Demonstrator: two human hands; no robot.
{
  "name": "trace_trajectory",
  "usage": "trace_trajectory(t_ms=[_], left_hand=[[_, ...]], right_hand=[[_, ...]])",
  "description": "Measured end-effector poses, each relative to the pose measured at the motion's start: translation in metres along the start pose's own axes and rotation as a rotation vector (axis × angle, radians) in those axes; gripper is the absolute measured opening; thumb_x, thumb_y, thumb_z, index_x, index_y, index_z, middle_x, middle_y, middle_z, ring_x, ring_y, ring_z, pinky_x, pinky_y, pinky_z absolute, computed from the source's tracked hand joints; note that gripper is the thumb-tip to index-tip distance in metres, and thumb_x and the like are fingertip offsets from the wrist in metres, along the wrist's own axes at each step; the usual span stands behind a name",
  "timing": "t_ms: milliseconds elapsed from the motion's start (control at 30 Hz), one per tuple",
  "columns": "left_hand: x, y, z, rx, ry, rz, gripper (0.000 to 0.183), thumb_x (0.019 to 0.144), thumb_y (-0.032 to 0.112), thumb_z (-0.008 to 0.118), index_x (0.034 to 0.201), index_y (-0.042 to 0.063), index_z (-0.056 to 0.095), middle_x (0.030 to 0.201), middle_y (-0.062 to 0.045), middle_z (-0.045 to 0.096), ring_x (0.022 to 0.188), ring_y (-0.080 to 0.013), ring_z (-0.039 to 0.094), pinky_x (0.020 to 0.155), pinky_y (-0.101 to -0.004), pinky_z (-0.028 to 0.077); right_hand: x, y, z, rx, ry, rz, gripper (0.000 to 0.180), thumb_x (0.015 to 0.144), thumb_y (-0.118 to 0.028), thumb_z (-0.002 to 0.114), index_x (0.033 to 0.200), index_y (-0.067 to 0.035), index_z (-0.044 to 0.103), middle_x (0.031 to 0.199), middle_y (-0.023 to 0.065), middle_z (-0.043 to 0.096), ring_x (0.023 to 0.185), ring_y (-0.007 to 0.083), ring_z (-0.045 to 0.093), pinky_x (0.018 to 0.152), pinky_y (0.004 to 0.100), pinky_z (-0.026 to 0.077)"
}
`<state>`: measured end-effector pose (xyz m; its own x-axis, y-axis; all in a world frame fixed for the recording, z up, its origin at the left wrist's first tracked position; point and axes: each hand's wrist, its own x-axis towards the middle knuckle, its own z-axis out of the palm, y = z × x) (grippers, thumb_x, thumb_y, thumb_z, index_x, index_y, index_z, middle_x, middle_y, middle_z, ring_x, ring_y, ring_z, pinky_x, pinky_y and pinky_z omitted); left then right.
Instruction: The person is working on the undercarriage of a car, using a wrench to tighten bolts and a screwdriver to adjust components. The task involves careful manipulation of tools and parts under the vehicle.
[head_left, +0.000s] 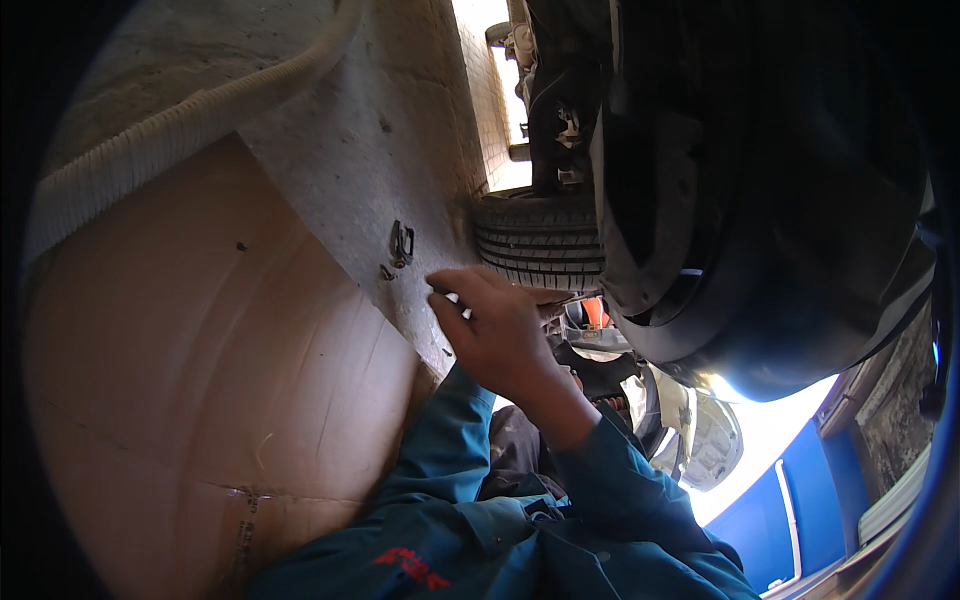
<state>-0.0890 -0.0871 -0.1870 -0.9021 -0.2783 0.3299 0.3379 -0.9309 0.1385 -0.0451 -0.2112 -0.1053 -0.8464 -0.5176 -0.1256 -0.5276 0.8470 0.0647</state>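
My right hand (499, 326) reaches across from the right sleeve. Its thumb and forefinger curl toward the left with small bright gaps between them; whether they pinch anything is unclear. My left hand (551, 295) is mostly hidden behind it. Only some fingers show, pointing right beside a thin dark piece (583, 297) at the edge of a car's dark wheel-arch liner (637, 277). Just above the hands stands the treaded tyre (536, 240). On the concrete to their left lie a small black metal part (402, 244) and what looks like a bolt (387, 273).
A large cardboard sheet (187, 337) covers the floor at left, with a ribbed hose (180, 127) running past it. The car's dark underside (787, 225) hangs over the right. Farther off are a raised panel (712, 450) and a blue wall (810, 495) with a white pipe (787, 517).
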Motion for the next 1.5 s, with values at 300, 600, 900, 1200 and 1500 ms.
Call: trace_trajectory(t_ms=[300,600,900,1200,1500], left_hand=[[0.011,0.001,0.006,0.549,0.01,0.262,0.036,0.086,-0.003,0.08,0.121,0.007,0.078,0.083,-0.011,0.071,0.069,-0.0235,0.066,0.063,-0.0364,0.052],[0.02,0.008,0.0,-0.248,-0.184,-0.668,0.027,0.102,0.008,0.069,0.128,0.002,0.075,0.091,-0.008,0.077,0.073,-0.013,0.07,0.064,-0.0267,0.055],[0.02,0.008,-0.008,0.738,-0.195,0.251,0.031,0.093,-0.005,0.074,0.122,0.004,0.078,0.096,-0.01,0.078,0.092,-0.0203,0.076,0.078,-0.033,0.059],[0.014,0.0,-0.003,-0.465,0.024,-0.599,0.027,0.095,0.008,0.075,0.121,0.005,0.077,0.101,-0.01,0.078,0.085,-0.0176,0.072,0.073,-0.0326,0.058],[0.022,0.013,0.0,0.244,-0.07,-0.049,0.017,0.093,0.001,0.076,0.109,0.004,0.081,0.095,-0.01,0.08,0.078,-0.0152,0.071,0.072,-0.0329,0.059]], right_hand=[[0.033,0.006,0.067,-0.166,-0.144,0.115,0.019,0.094,-0.015,0.068,0.098,0.001,0.059,0.096,0.0276,0.068,0.094,0.0503,0.067,0.085,0.0564,0.054],[0.045,0.026,0.067,-0.019,-0.092,0.214,0.023,0.093,-0.014,0.069,0.109,0.001,0.066,0.1,0.0282,0.074,0.1,0.046,0.072,0.09,0.0507,0.056],[0.03,0.019,0.052,0.059,-0.066,0.201,0.018,0.092,-0.01,0.072,0.106,0.0,0.068,0.1,0.0211,0.076,0.097,0.0345,0.075,0.088,0.0417,0.059],[-0.046,-0.001,-0.043,0.475,0.018,0.315,0.02,0.095,-0.005,0.073,0.114,0.0,0.066,0.105,0.0106,0.074,0.097,0.0157,0.074,0.091,0.0304,0.06],[-0.124,0.039,-0.065,0.493,0.014,0.568,0.021,0.095,-0.003,0.075,0.114,0.002,0.066,0.103,0.0082,0.074,0.096,0.0129,0.072,0.088,0.0287,0.059]])
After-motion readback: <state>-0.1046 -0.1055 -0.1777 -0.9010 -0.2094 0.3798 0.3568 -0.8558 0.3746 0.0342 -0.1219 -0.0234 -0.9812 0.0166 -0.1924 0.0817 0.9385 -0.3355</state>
